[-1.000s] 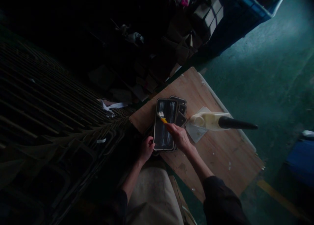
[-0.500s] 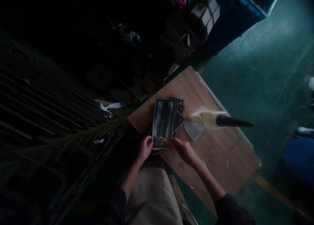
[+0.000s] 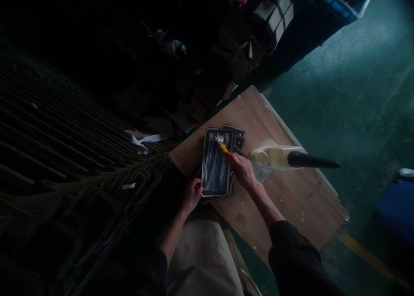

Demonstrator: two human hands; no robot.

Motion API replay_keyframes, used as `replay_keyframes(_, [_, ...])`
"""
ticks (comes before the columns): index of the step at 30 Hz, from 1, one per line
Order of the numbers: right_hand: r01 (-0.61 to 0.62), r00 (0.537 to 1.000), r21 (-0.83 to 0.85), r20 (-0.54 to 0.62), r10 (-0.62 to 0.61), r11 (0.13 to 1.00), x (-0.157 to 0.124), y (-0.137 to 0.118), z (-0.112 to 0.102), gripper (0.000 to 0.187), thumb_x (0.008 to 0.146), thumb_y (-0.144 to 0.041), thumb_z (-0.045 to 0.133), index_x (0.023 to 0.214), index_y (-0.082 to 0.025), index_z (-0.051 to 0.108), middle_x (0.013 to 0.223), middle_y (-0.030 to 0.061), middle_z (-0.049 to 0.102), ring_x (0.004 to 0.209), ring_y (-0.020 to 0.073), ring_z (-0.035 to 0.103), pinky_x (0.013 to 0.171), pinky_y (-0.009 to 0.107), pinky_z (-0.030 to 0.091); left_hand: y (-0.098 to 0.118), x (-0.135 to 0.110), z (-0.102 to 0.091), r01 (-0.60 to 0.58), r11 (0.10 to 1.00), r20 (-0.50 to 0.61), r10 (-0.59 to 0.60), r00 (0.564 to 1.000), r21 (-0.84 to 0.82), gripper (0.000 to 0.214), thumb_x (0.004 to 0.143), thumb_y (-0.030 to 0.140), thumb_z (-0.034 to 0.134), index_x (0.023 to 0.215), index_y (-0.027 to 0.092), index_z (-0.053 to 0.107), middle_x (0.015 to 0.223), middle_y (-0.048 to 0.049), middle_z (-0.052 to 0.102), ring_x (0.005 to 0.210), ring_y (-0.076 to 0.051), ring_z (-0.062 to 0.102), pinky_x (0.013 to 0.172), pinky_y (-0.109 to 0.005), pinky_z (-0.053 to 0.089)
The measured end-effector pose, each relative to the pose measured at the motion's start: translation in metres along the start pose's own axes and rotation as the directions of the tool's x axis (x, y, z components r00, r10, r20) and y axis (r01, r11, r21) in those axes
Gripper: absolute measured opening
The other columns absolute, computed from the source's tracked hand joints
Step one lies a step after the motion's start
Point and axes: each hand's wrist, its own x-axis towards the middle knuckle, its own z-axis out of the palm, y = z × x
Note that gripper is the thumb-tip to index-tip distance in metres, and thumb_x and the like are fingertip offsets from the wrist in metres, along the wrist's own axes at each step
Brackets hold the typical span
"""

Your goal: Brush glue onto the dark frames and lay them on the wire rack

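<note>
A stack of dark rectangular plates point(image 3: 216, 164) lies on a wooden board point(image 3: 284, 201); the top plate is streaked with white paste. My right hand point(image 3: 242, 170) is closed on a small yellow-handled brush point(image 3: 221, 144), whose bristles touch the far end of the top plate. My left hand point(image 3: 192, 194) grips the near left corner of the stack, fingers curled on its edge.
A cream plastic bottle with a long black nozzle point(image 3: 284, 158) lies on a white sheet on the board, right of the plates. Dark racks of slats point(image 3: 64, 149) fill the left. Cardboard boxes point(image 3: 258, 24) and a blue crate point(image 3: 343, 3) stand beyond. Green floor lies to the right.
My right hand has swept the brush from the near end of the top plate up to its far end. My left hand has stayed on the corner.
</note>
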Motion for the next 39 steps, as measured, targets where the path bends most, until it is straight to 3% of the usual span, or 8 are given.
replay_keyframes(7, [-0.168,0.958,0.213,0.268,0.108,0.963,-0.075,-0.026,-0.016,0.024,0.099,-0.03,0.043,0.116,-0.022,0.058,0.092,0.0035,0.07,0.073,0.0132,0.065,0.062,0.023,0.049,0.007,-0.004,0.001,0.012,0.998,-0.001,-0.012,1.0,-0.056,0.027,0.075,0.025,0.056,0.099,0.015,0.058,0.068,0.0029,0.055,0.053,-0.01,0.056,0.045,-0.02,0.046])
replay_keyframes(9, [-0.18,0.968,0.244,0.214,0.128,0.953,-0.071,-0.026,-0.024,0.024,0.099,-0.031,0.043,0.115,-0.022,0.058,0.089,0.0026,0.069,0.072,0.0129,0.066,0.063,0.023,0.05,0.01,-0.005,0.001,0.022,0.998,-0.004,-0.022,1.0,-0.062,0.026,0.074,0.025,0.057,0.098,0.015,0.058,0.068,0.0027,0.056,0.053,-0.01,0.056,0.044,-0.019,0.047])
replay_keyframes(13, [-0.057,0.996,0.233,-0.046,0.07,0.971,-0.028,-0.008,-0.028,0.028,0.099,-0.029,0.042,0.121,-0.021,0.056,0.104,0.0067,0.068,0.089,0.0157,0.066,0.077,0.027,0.053,0.017,-0.008,-0.001,0.057,0.996,-0.012,-0.058,0.998,-0.066,0.025,0.073,0.024,0.059,0.096,0.014,0.059,0.066,0.0027,0.057,0.049,-0.01,0.057,0.04,-0.018,0.047])
replay_keyframes(16, [-0.027,0.998,0.137,-0.047,0.034,0.99,-0.014,0.002,-0.017,0.029,0.099,-0.028,0.042,0.123,-0.021,0.056,0.108,0.0086,0.067,0.09,0.0177,0.065,0.078,0.028,0.052,0.022,-0.011,-0.002,0.082,0.992,-0.01,-0.084,0.996,-0.094,0.027,0.072,0.025,0.061,0.097,0.014,0.058,0.063,0.0034,0.058,0.047,-0.01,0.057,0.039,-0.019,0.047])
replay_keyframes(22, [-0.093,0.986,0.011,0.143,0.091,0.996,-0.09,-0.019,0.013,0.028,0.099,-0.026,0.041,0.121,-0.018,0.056,0.089,0.0075,0.067,0.077,0.0177,0.062,0.068,0.027,0.049,0.029,-0.015,0.0,0.105,0.974,-0.015,-0.111,0.994,-0.201,0.029,0.07,0.027,0.066,0.094,0.013,0.058,0.066,0.002,0.06,0.053,-0.011,0.059,0.044,-0.022,0.054])
replay_keyframes(28, [-0.25,0.957,0.181,0.198,0.214,0.951,-0.161,-0.054,0.031,0.028,0.099,-0.024,0.039,0.124,-0.022,0.051,0.105,0.0072,0.067,0.087,0.0182,0.065,0.074,0.028,0.051,0.029,-0.018,0.002,0.115,0.962,-0.018,-0.123,0.992,-0.247,0.032,0.071,0.027,0.067,0.097,0.012,0.059,0.065,0.0014,0.062,0.051,-0.01,0.059,0.044,-0.021,0.053])
replay_keyframes(33, [-0.372,0.926,0.377,0.205,0.316,0.848,-0.165,-0.071,0.032,0.026,0.098,-0.03,0.041,0.12,-0.024,0.055,0.104,0.0051,0.068,0.089,0.0167,0.067,0.076,0.026,0.052,0.028,-0.019,0.003,0.101,0.969,-0.03,-0.11,0.993,-0.226,0.033,0.07,0.027,0.07,0.098,0.011,0.06,0.064,0.0012,0.062,0.05,-0.011,0.059,0.042,-0.02,0.052])
replay_keyframes(39, [-0.444,0.893,0.475,0.161,0.421,0.76,-0.151,-0.046,0.025,0.027,0.098,-0.034,0.041,0.113,-0.02,0.057,0.079,0.0016,0.069,0.072,0.0144,0.067,0.072,0.024,0.053,0.024,-0.018,0.005,0.074,0.977,-0.057,-0.087,0.995,-0.198,0.033,0.07,0.026,0.07,0.098,0.012,0.06,0.063,0.0024,0.061,0.047,-0.01,0.058,0.039,-0.018,0.047])
